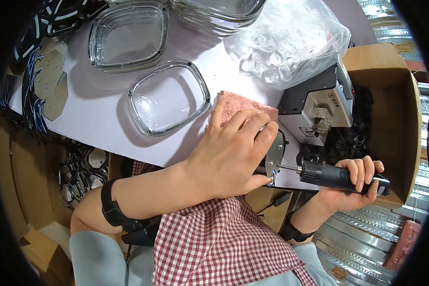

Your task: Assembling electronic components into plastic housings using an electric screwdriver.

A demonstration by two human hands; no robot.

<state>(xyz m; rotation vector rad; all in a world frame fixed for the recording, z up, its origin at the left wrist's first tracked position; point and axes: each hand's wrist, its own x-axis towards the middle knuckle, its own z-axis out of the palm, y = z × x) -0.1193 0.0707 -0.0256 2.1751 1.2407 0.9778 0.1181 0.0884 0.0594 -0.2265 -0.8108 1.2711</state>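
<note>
My right hand (352,183) is wrapped around a black electric screwdriver (326,175), held level. The thin bit points left, and its tip meets or nearly meets a round part with a grey metal plate (274,152) and a dark rim. Curled over that part is my left hand (236,150), fingers bent across its top and thumb below; the hand hides much of it. Short blue and white wires (272,178) stick out beside the thumb. Under my left fingers lies a folded pink cloth (240,104) on the white table (176,150).
A clear dish with a grey rim (133,107) sits left of the cloth, with stacked dishes (96,62) behind. A bag of clear rings (291,43) lies beyond a grey machine (314,107). At right, a cardboard box (393,124) holds black parts. Wired plates (50,78) hang over the left edge.
</note>
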